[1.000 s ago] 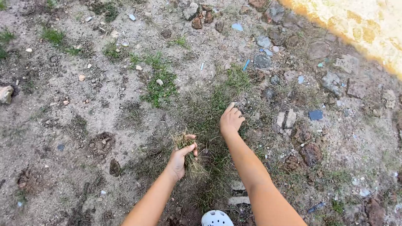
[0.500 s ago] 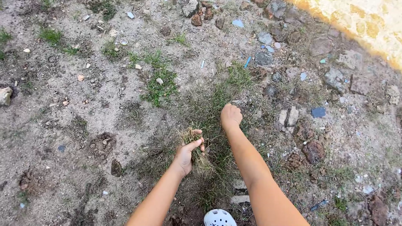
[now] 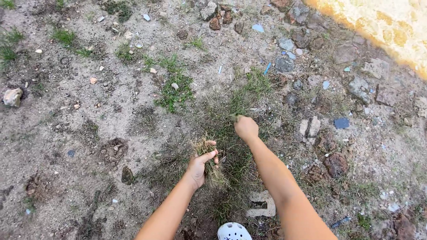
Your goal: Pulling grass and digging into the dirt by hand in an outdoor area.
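Two bare arms reach down over a patch of dry, stony ground. The left hand is closed around one bunch of pulled grass, the pale, dry blades and roots sticking up above the thumb and hanging below the palm. The right hand is clenched in a fist just ahead and to the right, well apart from the left, with a small green tuft poking out at its far side; whether the tuft is free of the soil cannot be told. Both hands work over one thin grass patch that runs from the person's feet up toward a greener clump. One white perforated clog shows at the bottom edge, just beside one pale, broken slab. Two flat pale stones lie side by side to the right of the fist, near one dark blue shard. One lone rock sits at the far left, and one thin blue stick lies among rubble higher up.
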